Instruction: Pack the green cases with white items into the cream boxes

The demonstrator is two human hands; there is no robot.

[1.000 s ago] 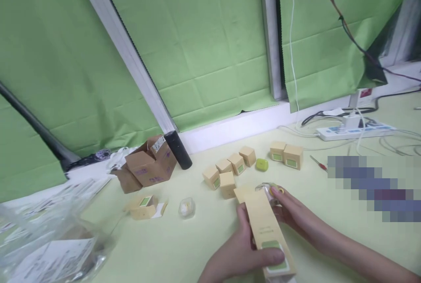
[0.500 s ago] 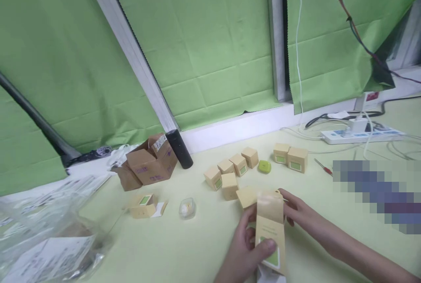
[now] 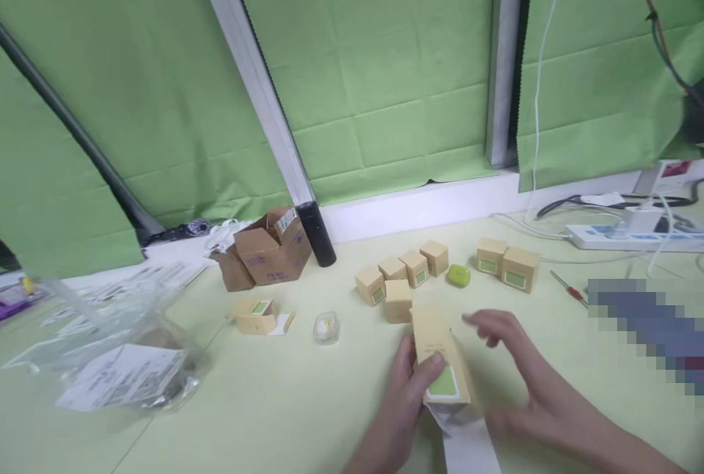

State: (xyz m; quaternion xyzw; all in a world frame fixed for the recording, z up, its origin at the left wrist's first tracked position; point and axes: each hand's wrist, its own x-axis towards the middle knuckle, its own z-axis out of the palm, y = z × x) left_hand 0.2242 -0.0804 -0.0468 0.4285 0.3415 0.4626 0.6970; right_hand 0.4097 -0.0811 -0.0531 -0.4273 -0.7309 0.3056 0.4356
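Observation:
A tan cardboard box with a green label is gripped at its left side by my left hand, the thumb on its front near the label. White flaps hang from its lower end. Just right of the box is my right hand, fingers apart and slightly blurred, with nothing visible in it. Beyond them stands a cluster of small tan boxes. Near the cluster lies a yellow-green rounded case, with two more tan boxes to its right.
On the left are an open tan box, a small clear container and a plastic bag. A brown carton and black cylinder stand behind. A screwdriver and power strip are at right.
My right hand has come off the box, its fingers now spread. The box has turned, and its top flap no longer sticks out to the left. The view has shifted left.

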